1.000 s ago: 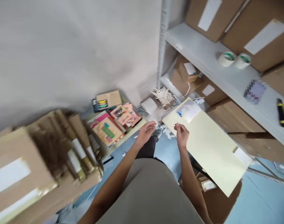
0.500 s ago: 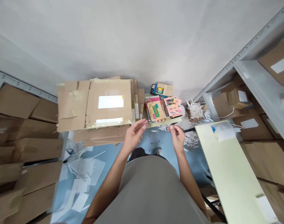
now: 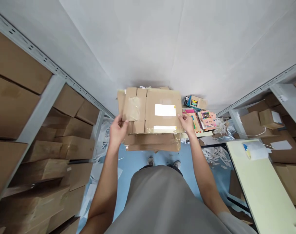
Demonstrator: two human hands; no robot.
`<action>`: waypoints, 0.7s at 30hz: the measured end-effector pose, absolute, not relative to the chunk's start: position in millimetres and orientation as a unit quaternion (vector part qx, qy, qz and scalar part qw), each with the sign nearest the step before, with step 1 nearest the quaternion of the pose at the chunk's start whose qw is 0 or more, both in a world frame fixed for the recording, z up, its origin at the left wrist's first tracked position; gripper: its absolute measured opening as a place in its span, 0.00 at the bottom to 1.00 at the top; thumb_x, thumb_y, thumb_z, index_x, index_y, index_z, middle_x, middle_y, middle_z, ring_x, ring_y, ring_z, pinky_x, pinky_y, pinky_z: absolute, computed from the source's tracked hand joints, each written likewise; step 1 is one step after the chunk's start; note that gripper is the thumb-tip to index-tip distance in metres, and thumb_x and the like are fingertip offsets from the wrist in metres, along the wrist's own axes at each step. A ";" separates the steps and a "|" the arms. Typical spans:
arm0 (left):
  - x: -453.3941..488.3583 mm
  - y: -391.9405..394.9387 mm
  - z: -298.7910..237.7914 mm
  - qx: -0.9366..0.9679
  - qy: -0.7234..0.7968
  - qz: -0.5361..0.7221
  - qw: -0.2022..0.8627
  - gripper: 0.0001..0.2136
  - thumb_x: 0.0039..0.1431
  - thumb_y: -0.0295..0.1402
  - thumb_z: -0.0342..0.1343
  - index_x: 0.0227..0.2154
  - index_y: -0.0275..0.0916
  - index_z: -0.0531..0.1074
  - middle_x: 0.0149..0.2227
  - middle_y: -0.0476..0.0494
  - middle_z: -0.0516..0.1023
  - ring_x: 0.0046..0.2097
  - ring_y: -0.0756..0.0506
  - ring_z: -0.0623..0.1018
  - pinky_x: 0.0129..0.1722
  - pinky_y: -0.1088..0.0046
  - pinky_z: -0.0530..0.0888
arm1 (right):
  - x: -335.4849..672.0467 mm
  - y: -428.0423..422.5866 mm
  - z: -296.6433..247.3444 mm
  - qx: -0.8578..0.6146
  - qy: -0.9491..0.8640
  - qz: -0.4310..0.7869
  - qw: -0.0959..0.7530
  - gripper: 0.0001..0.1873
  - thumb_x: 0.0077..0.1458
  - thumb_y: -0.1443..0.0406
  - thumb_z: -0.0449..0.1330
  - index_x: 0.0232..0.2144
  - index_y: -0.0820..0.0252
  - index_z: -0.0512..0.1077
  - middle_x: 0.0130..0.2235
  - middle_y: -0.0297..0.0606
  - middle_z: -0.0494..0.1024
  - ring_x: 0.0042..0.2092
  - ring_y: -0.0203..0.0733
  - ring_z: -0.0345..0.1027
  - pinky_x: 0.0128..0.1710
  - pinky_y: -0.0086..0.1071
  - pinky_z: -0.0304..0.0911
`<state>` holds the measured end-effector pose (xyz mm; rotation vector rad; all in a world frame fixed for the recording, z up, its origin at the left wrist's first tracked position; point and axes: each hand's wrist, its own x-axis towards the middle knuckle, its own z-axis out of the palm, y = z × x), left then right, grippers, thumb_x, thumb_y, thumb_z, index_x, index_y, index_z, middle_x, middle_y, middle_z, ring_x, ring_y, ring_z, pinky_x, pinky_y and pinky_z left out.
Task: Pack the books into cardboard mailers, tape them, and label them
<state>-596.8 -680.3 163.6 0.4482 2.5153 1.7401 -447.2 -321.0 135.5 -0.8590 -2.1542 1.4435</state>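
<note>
— What are your hands doing, from the head view?

— I am gripping a flattened cardboard box (image 3: 160, 97) at both sides. My left hand (image 3: 117, 130) is closing over its left edge, thumb on top, just beside a patch of clear tape (image 3: 134, 109). My right hand (image 3: 187, 125) is clasping the right edge, near the white label (image 3: 165, 110).

— Where is the box lying?

— It is sitting on top of a stack of flat cardboard (image 3: 153, 144) against the white wall, above the blue floor (image 3: 135, 162) in front of my shoes.

— What is lying around it?

— Colourful booklets (image 3: 203, 118) are piling up just right of my right hand, paper scraps (image 3: 216, 154) are littering the floor below them, and a pale yellow table (image 3: 260, 195) is standing to my right. Shelves of brown cartons (image 3: 65, 143) are lining my left.
</note>
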 end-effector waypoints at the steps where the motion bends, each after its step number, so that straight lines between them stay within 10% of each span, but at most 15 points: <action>1: -603.8 -683.2 159.7 0.138 0.804 0.576 0.044 0.25 0.65 0.45 0.65 0.60 0.37 0.79 0.62 0.31 0.83 0.66 0.32 0.81 0.72 0.47 0.73 | -448.0 -322.9 137.7 -0.315 -0.772 0.510 0.209 0.32 0.58 0.37 0.67 0.39 0.60 0.84 0.38 0.45 0.88 0.45 0.56 0.81 0.46 0.42 0.76; 21: -585.2 -629.9 218.1 0.168 0.655 0.707 0.207 0.25 0.55 0.47 0.76 0.52 0.41 0.82 0.51 0.39 0.87 0.55 0.36 0.85 0.56 0.60 0.82 | -294.0 -348.1 197.9 -0.373 -0.594 0.626 0.341 0.28 0.53 0.42 0.78 0.46 0.50 0.81 0.47 0.39 0.91 0.48 0.54 0.86 0.49 0.44 0.81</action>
